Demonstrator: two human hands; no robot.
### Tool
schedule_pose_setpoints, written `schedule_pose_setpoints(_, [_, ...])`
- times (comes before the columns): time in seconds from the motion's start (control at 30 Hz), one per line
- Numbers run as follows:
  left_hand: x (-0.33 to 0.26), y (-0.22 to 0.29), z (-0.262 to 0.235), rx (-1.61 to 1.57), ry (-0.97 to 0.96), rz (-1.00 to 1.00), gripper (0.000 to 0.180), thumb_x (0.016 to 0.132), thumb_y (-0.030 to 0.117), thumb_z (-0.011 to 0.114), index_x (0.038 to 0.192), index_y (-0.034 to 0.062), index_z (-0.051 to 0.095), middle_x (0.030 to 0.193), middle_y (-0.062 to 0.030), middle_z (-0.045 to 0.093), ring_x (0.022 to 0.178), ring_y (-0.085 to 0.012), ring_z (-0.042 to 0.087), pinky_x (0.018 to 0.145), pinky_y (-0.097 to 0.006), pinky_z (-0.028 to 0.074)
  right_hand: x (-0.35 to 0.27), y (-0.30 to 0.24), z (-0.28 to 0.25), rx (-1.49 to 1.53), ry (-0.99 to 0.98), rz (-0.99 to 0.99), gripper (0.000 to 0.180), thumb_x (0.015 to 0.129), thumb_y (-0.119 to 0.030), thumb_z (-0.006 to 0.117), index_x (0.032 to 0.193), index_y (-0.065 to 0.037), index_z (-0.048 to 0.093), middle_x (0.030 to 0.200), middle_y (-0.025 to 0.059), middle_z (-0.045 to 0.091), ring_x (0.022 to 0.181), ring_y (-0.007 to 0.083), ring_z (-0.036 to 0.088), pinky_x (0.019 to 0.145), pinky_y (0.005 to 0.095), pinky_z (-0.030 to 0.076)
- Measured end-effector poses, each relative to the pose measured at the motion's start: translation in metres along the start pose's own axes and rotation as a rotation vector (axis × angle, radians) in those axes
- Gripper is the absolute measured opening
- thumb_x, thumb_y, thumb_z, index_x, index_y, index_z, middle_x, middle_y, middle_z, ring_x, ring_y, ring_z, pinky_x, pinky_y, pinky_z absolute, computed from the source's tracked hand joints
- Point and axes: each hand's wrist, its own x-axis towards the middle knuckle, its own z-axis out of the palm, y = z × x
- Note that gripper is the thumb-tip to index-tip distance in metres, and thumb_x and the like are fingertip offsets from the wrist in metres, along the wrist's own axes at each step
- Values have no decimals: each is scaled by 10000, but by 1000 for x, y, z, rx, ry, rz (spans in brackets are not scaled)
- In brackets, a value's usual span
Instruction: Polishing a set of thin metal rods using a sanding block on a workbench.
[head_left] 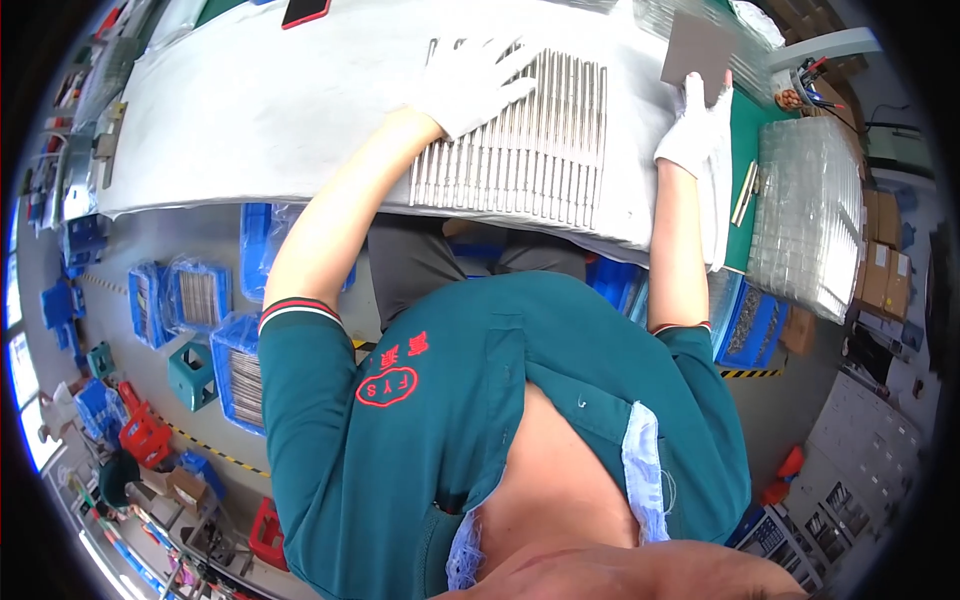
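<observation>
Slim silvery metal rods [560, 150], many of them, lie side by side in a flat row on the white-covered table [250, 110]. My left hand [470, 85], in a white glove, rests on the left part of this row with its fingers spread. In my right hand [692, 132], also gloved in white, is a thin square brown-grey sheet [698, 50]. Thumb and fingers grip its lower edge, to the right of the rods. The rods under my left palm are hidden.
A stack of clear plastic trays [808, 210] stands at the table's right side. Two thin pieces [745, 193] lie on the green mat beside it. A phone [305, 10] is at the far edge. Blue bins [237, 365] of rods stand on the floor at left.
</observation>
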Motion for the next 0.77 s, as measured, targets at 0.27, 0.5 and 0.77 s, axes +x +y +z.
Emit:
schedule_pose_setpoints(0.27, [-24, -45, -21, 80, 70, -5, 604, 962, 482, 470, 1430, 100, 451, 1462, -157, 440, 1368, -314, 386, 1106, -470, 292, 0, -4, 1, 196, 62, 122, 648, 901, -101, 655, 1464, -28, 342, 1393, 146, 434, 1254, 225, 462, 1032, 347, 442])
schedule_pose_setpoints(0.5, [30, 22, -11, -53, 80, 109, 586, 968, 492, 442, 1440, 146, 447, 1474, -138, 424, 1373, -316, 380, 1135, -492, 266, 2, 6, -2, 12, 21, 27, 615, 915, -56, 626, 1457, -21, 338, 1391, 141, 433, 1252, 246, 470, 1035, 391, 470])
schedule_pose_setpoints(0.77, [44, 32, 5, -83, -87, 65, 597, 973, 488, 428, 1483, 182, 374, 1526, -131, 355, 1422, -305, 316, 1144, -539, 230, 1, 1, -2, 67, 21, 56, 638, 919, -73, 627, 1475, -37, 317, 1409, 140, 417, 1260, 257, 466, 1037, 418, 471])
